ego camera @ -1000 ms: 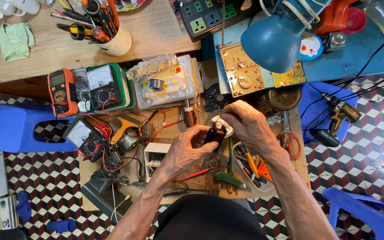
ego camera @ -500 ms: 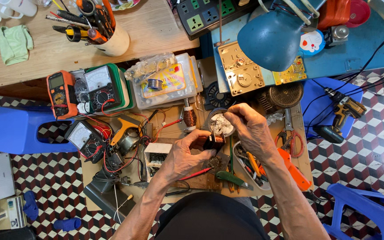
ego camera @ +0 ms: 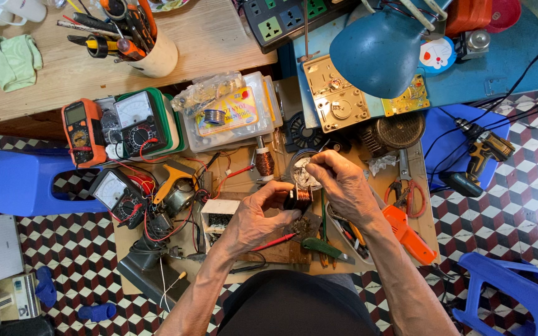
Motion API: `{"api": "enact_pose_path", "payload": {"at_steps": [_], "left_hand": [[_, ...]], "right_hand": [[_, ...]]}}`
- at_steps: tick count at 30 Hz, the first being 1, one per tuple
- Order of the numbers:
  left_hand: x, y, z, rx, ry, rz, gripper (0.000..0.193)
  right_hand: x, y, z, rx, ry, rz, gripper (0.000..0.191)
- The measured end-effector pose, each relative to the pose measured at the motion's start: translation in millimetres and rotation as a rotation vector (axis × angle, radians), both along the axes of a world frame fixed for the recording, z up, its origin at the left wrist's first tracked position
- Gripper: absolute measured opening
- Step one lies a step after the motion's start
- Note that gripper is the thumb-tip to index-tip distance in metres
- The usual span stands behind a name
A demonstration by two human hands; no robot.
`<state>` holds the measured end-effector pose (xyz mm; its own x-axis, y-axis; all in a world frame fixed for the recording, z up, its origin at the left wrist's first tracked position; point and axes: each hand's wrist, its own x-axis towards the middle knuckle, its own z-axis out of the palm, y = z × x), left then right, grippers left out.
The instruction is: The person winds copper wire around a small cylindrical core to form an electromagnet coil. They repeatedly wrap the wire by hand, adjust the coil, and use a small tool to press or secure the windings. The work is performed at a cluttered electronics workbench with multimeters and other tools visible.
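Orange meter's grey screen (ego camera: 74, 114), yellow-labelled clear packet (ego camera: 226, 112)

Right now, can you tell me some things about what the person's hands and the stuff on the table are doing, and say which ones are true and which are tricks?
1. Both hands, the left hand and the right hand, are together on a small copper wire coil. True.
2. The blue lamp lies on the floor. False: it hangs over the blue bench at the top right.
3. An orange multimeter sits left of the hands. True.
4. The white cup is empty. False: it is full of tools.
5. A green cloth lies on the wooden table. True.
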<state>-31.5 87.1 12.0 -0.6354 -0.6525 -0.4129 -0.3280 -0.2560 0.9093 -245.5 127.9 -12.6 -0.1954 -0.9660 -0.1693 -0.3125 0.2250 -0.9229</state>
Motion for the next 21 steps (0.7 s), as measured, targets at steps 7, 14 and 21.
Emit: {"api": "enact_pose_path", "payload": {"at_steps": [7,14,21], "left_hand": [[1.5,3.3,-6.5,0.054,0.028,-0.012,0.041],[0.2,5.6,-10.1,0.072,0.069,-0.001,0.041],[1.3,7.3,-16.7,0.077,0.067,-0.018,0.044]], "right_hand": [[3.7,7.6,-3.3,-0.092,-0.041,0.008,0.017],[3.1,5.2,3.7,-0.076,-0.067,-0.047,0.016],[-0.3,3.9,20.4,-0.160,0.007,-0.042,0.016]]}}
